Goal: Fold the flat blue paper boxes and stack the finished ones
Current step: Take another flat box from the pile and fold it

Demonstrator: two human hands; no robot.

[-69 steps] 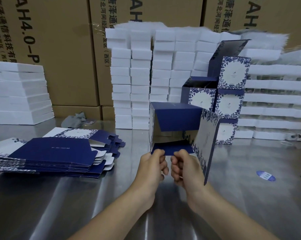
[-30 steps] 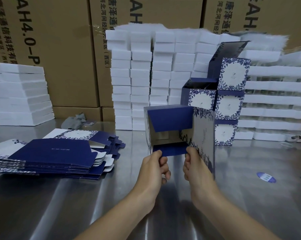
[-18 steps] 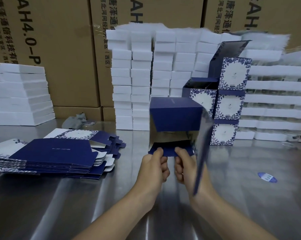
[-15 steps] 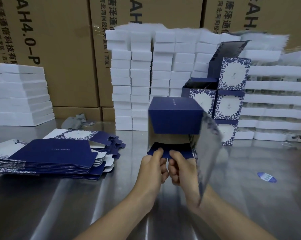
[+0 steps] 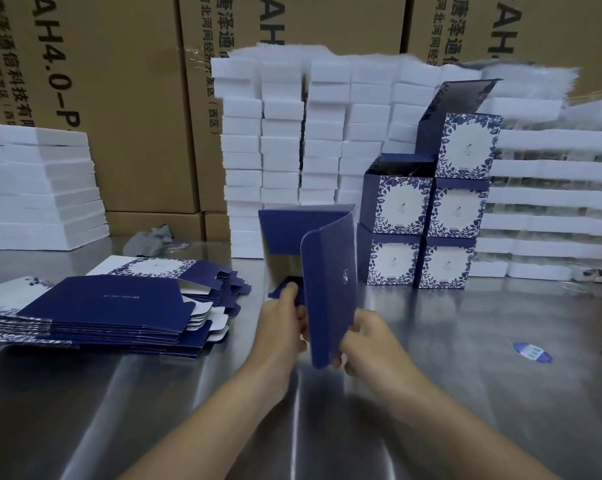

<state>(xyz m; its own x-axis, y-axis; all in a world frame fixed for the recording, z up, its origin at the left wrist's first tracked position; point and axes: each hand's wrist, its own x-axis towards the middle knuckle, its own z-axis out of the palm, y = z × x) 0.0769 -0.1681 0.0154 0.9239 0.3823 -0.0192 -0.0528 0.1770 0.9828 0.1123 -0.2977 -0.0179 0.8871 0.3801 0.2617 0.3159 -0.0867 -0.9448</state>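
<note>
**Closing end flaps on a half-formed box**

Half-formed blue box (image 5: 285, 230) is held up over the steel table (image 5: 465, 382), just in front of the finished stack (image 5: 427, 216). Left hand (image 5: 282, 329) pinches a small end flap (image 5: 286, 291), fingers curled. Right hand (image 5: 368, 339) grips the big flap (image 5: 330, 299) by its lower edge. Next, probably: tuck the small flap inside, then press the big flap shut without creasing. Flat pile (image 5: 112, 306) sits at left.
</note>
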